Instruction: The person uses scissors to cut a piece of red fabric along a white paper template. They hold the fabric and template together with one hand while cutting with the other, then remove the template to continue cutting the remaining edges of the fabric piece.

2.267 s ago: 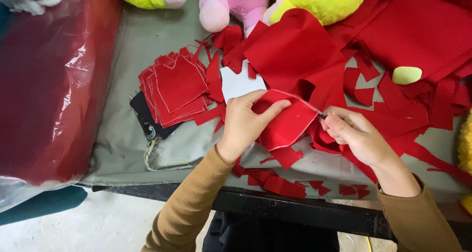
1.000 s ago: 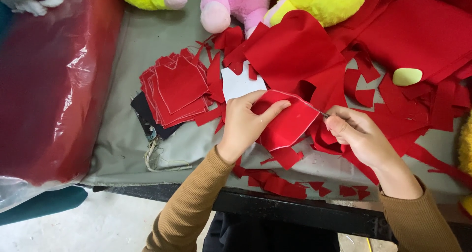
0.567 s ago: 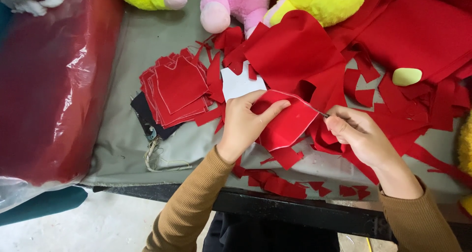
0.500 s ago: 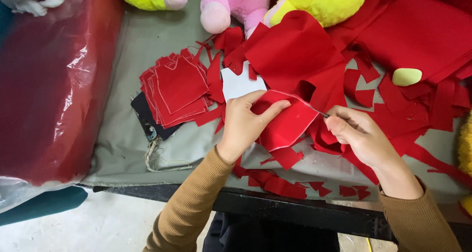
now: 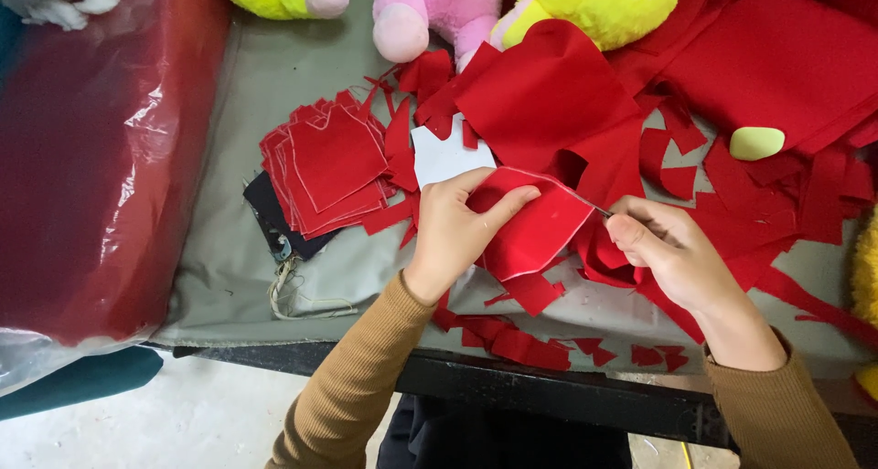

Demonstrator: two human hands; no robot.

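Hands first: we see our left hand [image 5: 455,236] pinching a red fabric piece [image 5: 535,227] with a chalk-white outline, thumb on top and the other fingers curled beneath its left edge, so that grip is pressed together on the cloth. Our right hand [image 5: 672,259] sits just right of the piece, its fingers closed around a small thin metal tool [image 5: 599,209] whose tip meets the piece's far right edge; we cannot tell what kind of tool it is. Both wrists wear tan knit sleeves [image 5: 352,391].

We find the red fabric piece lifted slightly above the grey-covered surface [image 5: 233,268], near its front edge and about the middle of the scene. Just beyond our left hand lies a white pattern card [image 5: 444,156]. Farther left we see a stack of cut red pieces [image 5: 329,167], each marked with a pale outline, resting on a dark cloth patch [image 5: 274,218]. Red scraps [image 5: 521,346] litter the near edge, and larger red fabric sheets [image 5: 777,58] cover the far right, with a pale yellow-green chalk block [image 5: 756,143] lying on them. Along the far edge we see a pink plush toy [image 5: 439,12] between two yellow plush toys [image 5: 594,3]. At the left stands a red roll wrapped in clear plastic [image 5: 91,158].
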